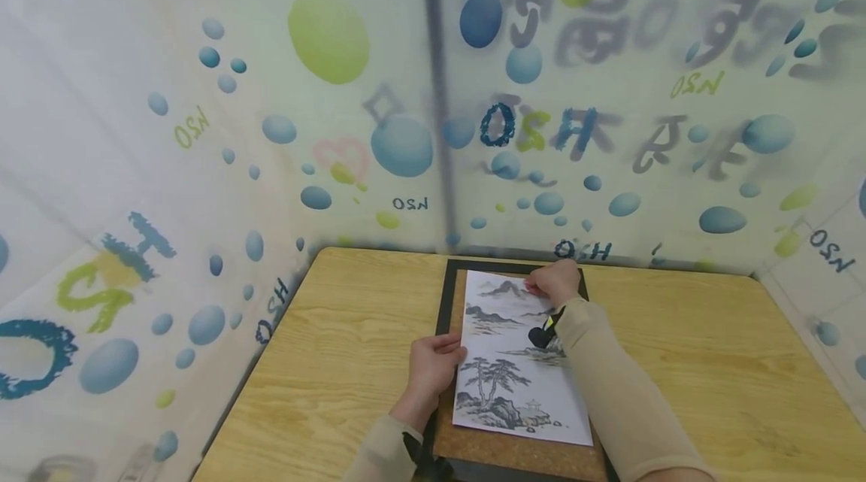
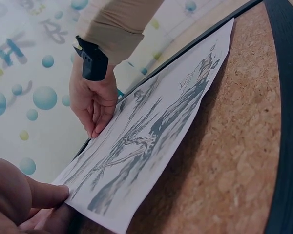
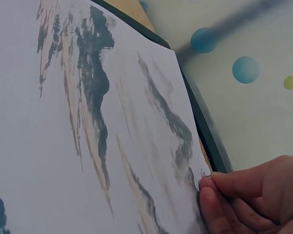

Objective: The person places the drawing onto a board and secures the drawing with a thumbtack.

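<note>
A sheet of white paper with a landscape ink painting (image 1: 497, 335) lies over a cork board (image 1: 534, 456) framed in black. My left hand (image 1: 433, 365) pinches the sheet's left edge between thumb and fingers. Up at the top right corner, my right hand (image 1: 558, 283) pinches the paper's edge with thumb and fingertips, also seen close up as the right hand (image 3: 254, 197) in the right wrist view. The left wrist view shows the sheet's near edge raised a little off the cork (image 2: 239, 122), with a shadow beneath.
The framed board rests on a light wooden table (image 1: 338, 331). Behind and at both sides hang pale curtains (image 1: 379, 219) with blue and green bubble prints. A black device (image 1: 543, 335) is strapped to the right wrist.
</note>
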Motion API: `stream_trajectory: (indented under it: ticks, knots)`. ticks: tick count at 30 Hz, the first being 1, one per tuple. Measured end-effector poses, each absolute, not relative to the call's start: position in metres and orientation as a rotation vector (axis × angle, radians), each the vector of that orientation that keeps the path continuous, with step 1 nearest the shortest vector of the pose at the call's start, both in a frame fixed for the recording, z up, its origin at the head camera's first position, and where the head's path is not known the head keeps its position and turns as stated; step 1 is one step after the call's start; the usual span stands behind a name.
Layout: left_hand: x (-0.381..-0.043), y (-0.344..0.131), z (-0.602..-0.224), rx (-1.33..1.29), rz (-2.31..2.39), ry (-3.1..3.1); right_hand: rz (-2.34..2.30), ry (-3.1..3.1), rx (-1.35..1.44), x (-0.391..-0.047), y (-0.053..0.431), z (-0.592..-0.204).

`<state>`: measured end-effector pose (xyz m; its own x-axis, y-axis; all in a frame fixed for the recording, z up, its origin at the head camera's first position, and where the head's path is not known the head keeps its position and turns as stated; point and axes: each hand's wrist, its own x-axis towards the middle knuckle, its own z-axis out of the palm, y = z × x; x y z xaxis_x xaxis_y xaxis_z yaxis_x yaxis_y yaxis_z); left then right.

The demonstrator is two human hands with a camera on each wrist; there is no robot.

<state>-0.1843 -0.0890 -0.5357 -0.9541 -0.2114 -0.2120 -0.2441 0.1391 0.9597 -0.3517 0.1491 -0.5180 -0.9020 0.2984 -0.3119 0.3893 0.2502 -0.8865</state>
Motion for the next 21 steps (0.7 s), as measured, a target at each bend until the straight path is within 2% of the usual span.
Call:
stream_trajectory:
  ticks: [21]
  knots:
    - [-0.1866,-0.0891,-0.5390,-0.446,2.009,2.350,-1.568,2.670,0.457,-0.3498,0.1483,-0.5239]
